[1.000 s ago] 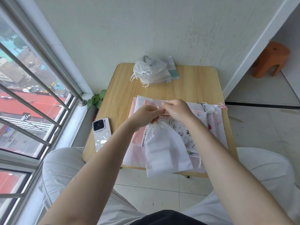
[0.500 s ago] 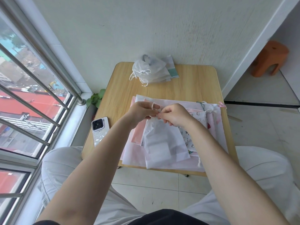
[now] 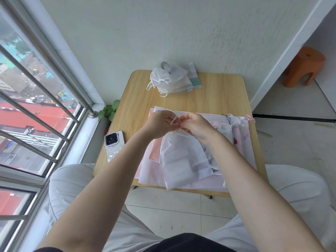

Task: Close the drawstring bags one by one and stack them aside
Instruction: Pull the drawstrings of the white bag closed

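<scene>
A: Status, hands?

B: Left hand (image 3: pixel 160 123) & right hand (image 3: pixel 195 125) close together over tabletop (image 3: pixel 214 95) centre, fingers curled, each pinching the white drawstring (image 3: pixel 175 120). Cord loops between them. Neck of the white bag (image 3: pixel 181 157) sits directly below, bunched.

A: Why held that way?

B: Judgement: cord ends pinched near the neck so the pull gathers the opening; bag body hangs toward 6 o'clock, resting on the unclosed pile (image 3: pixel 241 135), so its weight resists the pull. Looks like tying/cinching step, not yet complete.

A: Remaining stock?

B: Flat pink & printed bags under the work, spread 3 to 6 o'clock. Closed bags (image 3: pixel 169 79) stacked at 12 o'clock near the wall, well apart from the hands – keeps done items out of the work zone. Phone (image 3: pixel 114 145) at 9 o'clock, near the edge, untouched.

A: Delta vs. prior frames?

B: Bag neck now more gathered vs. 1.0 s ago, when the opening was wider and the hands held the rim. Hands shifted slightly toward 12 o'clock; cord loop now visible between them. Done stack & phone unchanged.
</scene>
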{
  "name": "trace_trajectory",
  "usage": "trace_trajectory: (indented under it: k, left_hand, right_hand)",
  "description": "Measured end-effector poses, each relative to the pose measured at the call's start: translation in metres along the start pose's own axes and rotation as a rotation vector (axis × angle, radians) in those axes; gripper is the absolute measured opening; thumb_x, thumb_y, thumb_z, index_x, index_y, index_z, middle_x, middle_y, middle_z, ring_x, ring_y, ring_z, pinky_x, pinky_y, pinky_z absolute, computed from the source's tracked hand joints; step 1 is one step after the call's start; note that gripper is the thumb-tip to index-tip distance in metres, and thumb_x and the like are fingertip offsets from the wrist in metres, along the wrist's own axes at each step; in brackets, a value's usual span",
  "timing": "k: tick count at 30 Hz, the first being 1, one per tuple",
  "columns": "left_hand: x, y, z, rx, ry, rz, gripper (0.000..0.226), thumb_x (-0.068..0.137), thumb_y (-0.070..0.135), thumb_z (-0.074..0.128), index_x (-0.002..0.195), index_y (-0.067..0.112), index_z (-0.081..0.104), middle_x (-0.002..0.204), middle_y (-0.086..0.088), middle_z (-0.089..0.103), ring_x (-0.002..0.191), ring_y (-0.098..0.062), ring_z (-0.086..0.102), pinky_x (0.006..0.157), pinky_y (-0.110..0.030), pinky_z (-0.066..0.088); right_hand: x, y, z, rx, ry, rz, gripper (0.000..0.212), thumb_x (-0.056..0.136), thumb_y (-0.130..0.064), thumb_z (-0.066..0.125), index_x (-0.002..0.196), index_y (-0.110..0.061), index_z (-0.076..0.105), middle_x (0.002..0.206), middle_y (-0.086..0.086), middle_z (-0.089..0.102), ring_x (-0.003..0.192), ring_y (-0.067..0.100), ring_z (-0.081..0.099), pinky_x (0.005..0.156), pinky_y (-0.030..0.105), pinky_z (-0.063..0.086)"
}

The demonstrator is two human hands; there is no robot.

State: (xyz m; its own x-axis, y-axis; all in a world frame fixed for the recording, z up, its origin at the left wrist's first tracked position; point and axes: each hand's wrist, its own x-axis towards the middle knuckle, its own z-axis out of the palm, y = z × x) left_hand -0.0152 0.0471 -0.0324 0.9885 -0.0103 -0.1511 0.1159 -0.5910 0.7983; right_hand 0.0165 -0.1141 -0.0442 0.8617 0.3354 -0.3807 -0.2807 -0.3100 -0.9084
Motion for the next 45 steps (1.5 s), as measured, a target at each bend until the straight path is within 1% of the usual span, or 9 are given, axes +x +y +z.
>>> trace_trajectory:
  k: [3,8,14,21,27,31,40,43,45]
  left_hand:
    - [-0.001,0.000,0.000,0.022,0.002,0.038,0.015,0.078,0.011,0.080,0.088,0.018,0.070,0.085,0.009,0.070,0.075,0.001,0.063,0.073,-0.009,0.047]
    - [-0.002,0.002,0.000,0.067,0.067,0.091,0.015,0.079,0.000,0.070,0.085,0.014,0.071,0.076,0.009,0.069,0.066,0.008,0.061,0.066,-0.004,0.043]
    - [-0.003,-0.001,0.010,0.081,0.263,0.091,0.006,0.082,0.009,0.071,0.083,0.015,0.070,0.073,0.008,0.068,0.069,-0.010,0.065,0.066,-0.018,0.047]
    - [-0.009,-0.004,0.020,-0.080,0.390,0.051,0.012,0.079,0.011,0.075,0.078,0.017,0.064,0.069,0.013,0.062,0.060,0.003,0.056,0.060,-0.008,0.041]
    - [-0.008,-0.004,0.018,-0.269,0.336,-0.041,0.018,0.077,0.008,0.078,0.073,0.019,0.065,0.067,0.004,0.068,0.058,-0.005,0.061,0.063,-0.018,0.048]
    - [-0.011,-0.003,0.019,-0.343,0.265,-0.110,0.021,0.077,0.004,0.079,0.069,0.017,0.064,0.063,0.006,0.067,0.056,-0.003,0.062,0.062,-0.020,0.051]
    - [-0.013,-0.014,0.026,-0.388,0.244,-0.229,0.014,0.080,0.019,0.077,0.071,0.012,0.069,0.072,-0.005,0.074,0.067,-0.018,0.064,0.080,-0.044,0.057]
    - [-0.012,-0.018,0.026,-0.362,0.290,-0.276,0.016,0.085,0.016,0.071,0.071,0.009,0.066,0.070,-0.005,0.073,0.063,-0.016,0.064,0.079,-0.042,0.058]
    - [-0.012,-0.023,0.024,-0.354,0.348,-0.324,0.018,0.088,0.014,0.068,0.072,0.008,0.063,0.067,-0.004,0.071,0.057,-0.015,0.064,0.074,-0.039,0.059]
  right_hand:
    - [-0.002,-0.002,-0.001,-0.062,-0.074,0.006,0.022,0.086,0.001,0.053,0.095,-0.008,0.071,0.071,-0.005,0.061,0.060,0.003,0.051,0.058,0.014,0.038]
    - [-0.002,0.002,-0.007,-0.060,-0.144,0.022,0.018,0.083,-0.012,0.070,0.098,-0.001,0.073,0.084,-0.001,0.068,0.080,0.007,0.062,0.081,0.022,0.046]
    - [0.000,-0.002,-0.011,0.058,-0.106,0.048,0.036,0.077,-0.023,0.072,0.095,0.008,0.067,0.082,0.011,0.065,0.076,0.021,0.060,0.071,0.032,0.046]
    - [0.000,-0.001,-0.009,0.141,-0.158,0.061,0.023,0.088,-0.013,0.069,0.105,0.002,0.069,0.099,0.016,0.067,0.088,0.022,0.058,0.085,0.033,0.044]
    - [0.000,-0.004,-0.007,0.268,-0.112,0.115,0.002,0.086,-0.007,0.067,0.085,-0.008,0.069,0.079,0.009,0.067,0.072,0.020,0.059,0.070,0.029,0.046]
    - [0.002,-0.005,-0.012,0.431,-0.062,0.183,0.018,0.086,-0.011,0.050,0.069,-0.011,0.057,0.075,0.005,0.062,0.066,0.019,0.057,0.062,0.027,0.045]
    - [0.005,-0.009,-0.023,0.974,0.043,0.060,0.034,0.096,-0.018,0.049,0.063,-0.013,0.042,0.073,0.012,0.063,0.082,0.029,0.069,0.090,0.041,0.051]
    - [0.003,-0.010,-0.023,1.025,0.032,0.085,0.034,0.096,-0.017,0.047,0.063,-0.014,0.038,0.055,0.004,0.042,0.050,0.018,0.050,0.065,0.031,0.053]
    - [0.003,-0.009,-0.025,0.861,0.075,0.143,0.036,0.096,-0.018,0.044,0.062,-0.018,0.034,0.048,-0.002,0.028,0.040,0.012,0.026,0.041,0.022,0.029]
